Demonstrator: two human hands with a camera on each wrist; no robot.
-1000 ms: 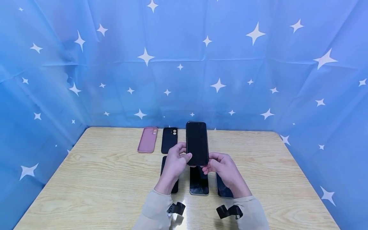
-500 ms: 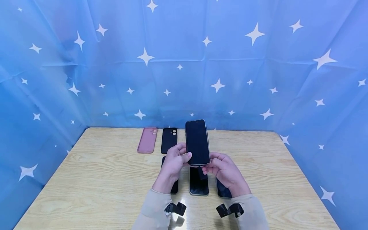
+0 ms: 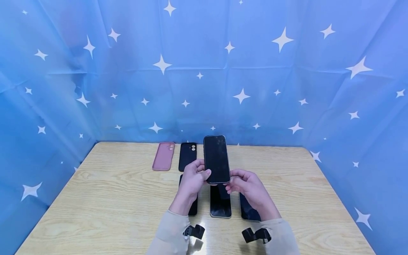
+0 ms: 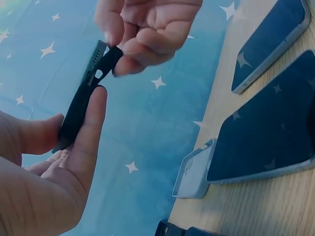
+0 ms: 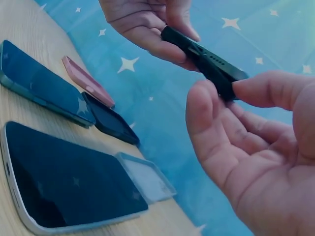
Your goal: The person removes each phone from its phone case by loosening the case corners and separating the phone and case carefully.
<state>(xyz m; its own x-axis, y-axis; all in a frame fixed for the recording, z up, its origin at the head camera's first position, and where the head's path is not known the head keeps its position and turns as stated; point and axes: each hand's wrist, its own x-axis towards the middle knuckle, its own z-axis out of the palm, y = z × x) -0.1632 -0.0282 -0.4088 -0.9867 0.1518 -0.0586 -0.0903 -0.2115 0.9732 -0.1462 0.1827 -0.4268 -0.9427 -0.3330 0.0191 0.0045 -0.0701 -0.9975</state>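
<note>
A dark-screened smartphone is held up over the table, screen toward me. My left hand grips its lower left side, thumb on the front edge. Around the phone's lower end is a black phone case, and one corner of it stands away from the phone, leaving a wedge-shaped gap. With thumb and fingers my right hand pinches that loose corner at the bottom right. In the right wrist view the speaker holes along the phone's bottom edge show beside the case.
A pink phone case and a black case lie at the back of the wooden table. Closer in, a middle phone and a right phone lie screen up. A clear case lies behind a phone.
The phone tilted slightly, then leaned back and shifted a little left. Both hands keep their hold at the lower corners.
</note>
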